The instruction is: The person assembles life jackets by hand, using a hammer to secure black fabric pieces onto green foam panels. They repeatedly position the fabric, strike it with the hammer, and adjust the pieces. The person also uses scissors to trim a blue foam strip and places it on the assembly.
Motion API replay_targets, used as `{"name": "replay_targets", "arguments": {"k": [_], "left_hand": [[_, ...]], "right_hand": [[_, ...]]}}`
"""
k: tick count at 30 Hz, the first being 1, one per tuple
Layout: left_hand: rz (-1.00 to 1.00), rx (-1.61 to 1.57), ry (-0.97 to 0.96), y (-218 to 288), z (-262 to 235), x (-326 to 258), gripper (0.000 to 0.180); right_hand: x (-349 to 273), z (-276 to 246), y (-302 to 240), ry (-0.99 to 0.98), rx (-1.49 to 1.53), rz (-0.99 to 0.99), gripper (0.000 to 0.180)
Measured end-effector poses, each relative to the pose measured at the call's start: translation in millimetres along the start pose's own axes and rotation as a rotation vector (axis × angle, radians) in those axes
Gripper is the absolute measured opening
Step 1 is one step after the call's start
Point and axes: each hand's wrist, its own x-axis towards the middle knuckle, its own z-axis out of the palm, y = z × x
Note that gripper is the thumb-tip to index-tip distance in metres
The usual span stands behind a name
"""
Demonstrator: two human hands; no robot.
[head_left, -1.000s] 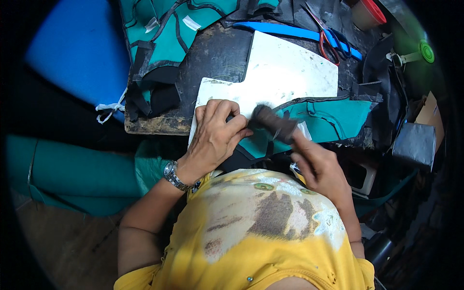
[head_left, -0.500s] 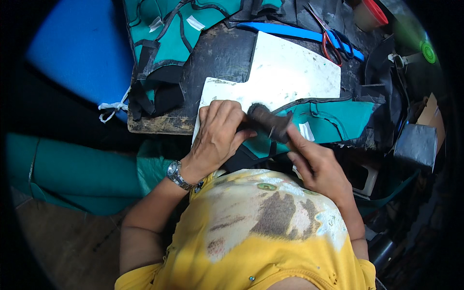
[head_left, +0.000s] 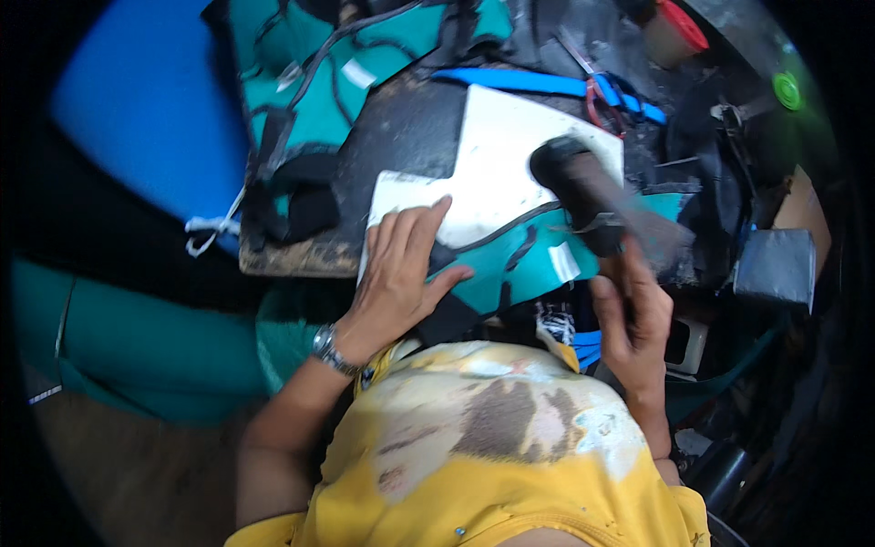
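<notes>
Head view, nearest: our yellow shirt (head_left: 492,456) fills the lower middle.
Left wrist: we wear a metal watch (head_left: 330,348).
Left hand (head_left: 401,273): fingers spread flat, pressing the teal fabric piece (head_left: 510,264) against the white board (head_left: 492,173).
Right hand (head_left: 633,319): fingers closed around the handle of a dark hammer (head_left: 583,191), its head raised and blurred above the board.
Farther back: blue strap (head_left: 547,84), red-handled scissors (head_left: 597,91), more teal pieces (head_left: 337,82) lie on the dark workbench (head_left: 410,118).
</notes>
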Motion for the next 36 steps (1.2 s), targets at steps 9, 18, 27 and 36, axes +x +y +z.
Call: {"name": "replay_targets", "arguments": {"k": [9, 18, 27, 36], "left_hand": [[-0.146, -0.502, -0.231, 19.2, -17.5, 23.5, 0.019], [-0.497, -1.03, -0.499, 26.7, -85.2, 83.3, 0.023], [0.095, -2.219, -0.399, 6.6, -67.2, 132.5, 0.099], [-0.302, -1.467, -0.023, 16.1, 23.7, 113.5, 0.057]], "right_hand": [[-12.9, -57.4, 95.3, 0.44, -0.234, 0.385, 0.057], [10.8, -54.8, 65.7, 0.225, -0.177, -0.002, 0.076], [72.1, -2.8, 24.1, 0.076, -0.014, -0.033, 0.104], [94.2, 20.8, 18.3, 0.121, 0.065, 0.241, 0.084]]}}
